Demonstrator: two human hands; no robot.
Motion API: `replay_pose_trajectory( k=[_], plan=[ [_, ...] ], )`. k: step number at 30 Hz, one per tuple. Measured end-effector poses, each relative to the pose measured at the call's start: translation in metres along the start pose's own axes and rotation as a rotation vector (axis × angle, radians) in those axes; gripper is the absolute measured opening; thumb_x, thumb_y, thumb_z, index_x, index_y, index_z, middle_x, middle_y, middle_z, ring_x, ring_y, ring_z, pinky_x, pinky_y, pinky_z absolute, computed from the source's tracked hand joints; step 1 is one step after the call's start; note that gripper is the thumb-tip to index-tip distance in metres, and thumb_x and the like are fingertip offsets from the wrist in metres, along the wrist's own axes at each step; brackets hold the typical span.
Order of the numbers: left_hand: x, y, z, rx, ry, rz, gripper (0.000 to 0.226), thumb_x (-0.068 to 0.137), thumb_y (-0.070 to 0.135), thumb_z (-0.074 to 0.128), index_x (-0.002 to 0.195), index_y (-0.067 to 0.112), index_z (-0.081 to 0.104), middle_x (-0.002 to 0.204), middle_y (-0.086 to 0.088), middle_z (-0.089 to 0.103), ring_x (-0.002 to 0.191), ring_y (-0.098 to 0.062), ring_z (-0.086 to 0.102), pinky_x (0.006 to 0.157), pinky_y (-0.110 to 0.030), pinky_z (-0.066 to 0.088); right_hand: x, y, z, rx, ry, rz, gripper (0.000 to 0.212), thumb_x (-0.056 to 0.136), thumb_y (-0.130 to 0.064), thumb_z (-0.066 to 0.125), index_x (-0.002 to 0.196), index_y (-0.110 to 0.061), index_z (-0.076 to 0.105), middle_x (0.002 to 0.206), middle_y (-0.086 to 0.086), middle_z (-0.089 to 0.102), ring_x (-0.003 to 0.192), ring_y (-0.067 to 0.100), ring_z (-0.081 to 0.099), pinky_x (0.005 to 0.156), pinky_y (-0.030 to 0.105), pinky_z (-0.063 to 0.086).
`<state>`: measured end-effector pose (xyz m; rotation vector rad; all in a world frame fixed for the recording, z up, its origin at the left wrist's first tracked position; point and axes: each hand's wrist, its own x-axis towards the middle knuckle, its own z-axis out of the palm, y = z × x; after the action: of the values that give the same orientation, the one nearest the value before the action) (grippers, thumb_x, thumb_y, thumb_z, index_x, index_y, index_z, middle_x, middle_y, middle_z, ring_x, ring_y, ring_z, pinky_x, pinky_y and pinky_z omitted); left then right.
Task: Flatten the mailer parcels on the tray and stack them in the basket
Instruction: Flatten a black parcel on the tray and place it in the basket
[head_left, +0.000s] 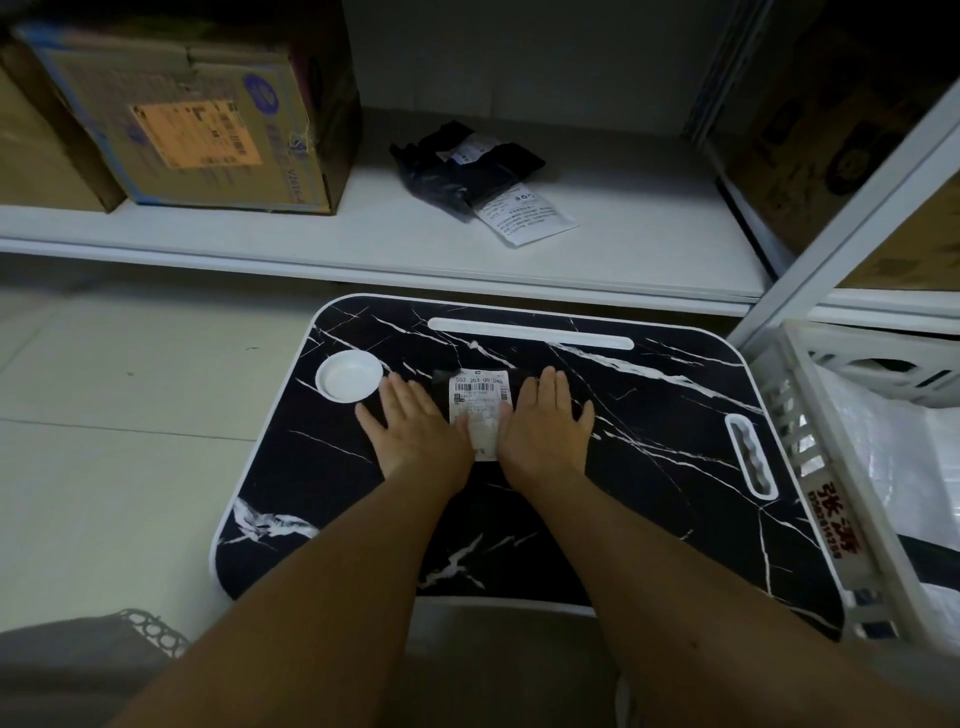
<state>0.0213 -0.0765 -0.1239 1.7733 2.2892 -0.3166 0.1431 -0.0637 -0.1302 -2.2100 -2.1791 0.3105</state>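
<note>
On the tray (649, 467), a black parcel (480, 410) lies under the left hand (415, 431) and right hand (545, 431), fingers straight, lightly spread. Best to press outward evenly before moving it to the basket (810, 457).

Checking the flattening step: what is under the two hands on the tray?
A black mailer parcel with a white shipping label lies on the tray; left hand and right hand press its sides, covering its edges.
</note>
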Motion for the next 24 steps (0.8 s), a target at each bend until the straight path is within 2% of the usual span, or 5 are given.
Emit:
replay_pose_trajectory(
  k=[3, 6, 18, 21, 24],
  plan=[
    [-0.015, -0.006, 0.005, 0.018, 0.135, 0.264, 0.06, 0.101, 0.041, 0.011, 0.151, 0.012, -0.005, 0.159, -0.008, -0.014, 0.146, -0.023, -0.014, 0.117, -0.054, 0.0, -0.02, 0.004, 0.001, 0.026, -0.017, -0.162, 0.055, 0.103, -0.03, 0.026, 0.153, -0.014, 0.014, 0.163, 0.005, 0.002, 0.149, 0.02, -0.004, 0.119, 0.052, 0.008],
    [-0.028, -0.006, 0.013, 0.072, 0.085, 0.438, 0.057, 0.102, 0.038, 0.012, 0.152, 0.016, -0.005, 0.159, -0.004, -0.013, 0.146, -0.019, -0.014, 0.117, -0.054, 0.0, -0.034, 0.009, 0.004, 0.02, -0.112, -0.222, 0.055, 0.104, -0.036, 0.021, 0.155, -0.018, 0.008, 0.163, 0.001, 0.0, 0.149, 0.019, -0.006, 0.119, 0.052, 0.007],
    [-0.039, -0.007, 0.016, 0.122, -0.109, 0.214, 0.064, 0.098, 0.052, 0.005, 0.148, 0.021, -0.021, 0.157, -0.001, -0.021, 0.145, -0.022, -0.017, 0.115, -0.056, -0.006, -0.042, 0.008, 0.001, -0.07, -0.254, -0.125, 0.061, 0.102, -0.05, 0.013, 0.154, -0.027, -0.008, 0.162, -0.001, -0.014, 0.149, 0.024, -0.006, 0.115, 0.062, -0.001],
    [-0.04, -0.007, 0.014, 0.019, -0.145, 0.135, 0.066, 0.098, 0.053, 0.005, 0.151, 0.018, -0.01, 0.158, -0.005, -0.016, 0.146, -0.023, -0.014, 0.116, -0.054, -0.001, -0.041, 0.008, -0.001, 0.116, -0.241, -0.059, 0.058, 0.102, -0.049, 0.018, 0.154, -0.026, 0.008, 0.162, 0.004, -0.004, 0.149, 0.024, 0.004, 0.115, 0.058, 0.007],
    [-0.046, 0.001, 0.005, -0.348, -0.018, 0.017, 0.06, 0.101, 0.046, 0.016, 0.144, 0.007, 0.029, 0.154, -0.016, 0.022, 0.143, -0.028, 0.019, 0.112, -0.047, 0.022, -0.042, 0.005, -0.006, 0.358, 0.021, 0.176, 0.046, 0.101, -0.04, 0.036, 0.138, -0.013, 0.036, 0.148, 0.013, 0.033, 0.132, 0.029, 0.037, 0.106, 0.047, 0.032]
  ],
)
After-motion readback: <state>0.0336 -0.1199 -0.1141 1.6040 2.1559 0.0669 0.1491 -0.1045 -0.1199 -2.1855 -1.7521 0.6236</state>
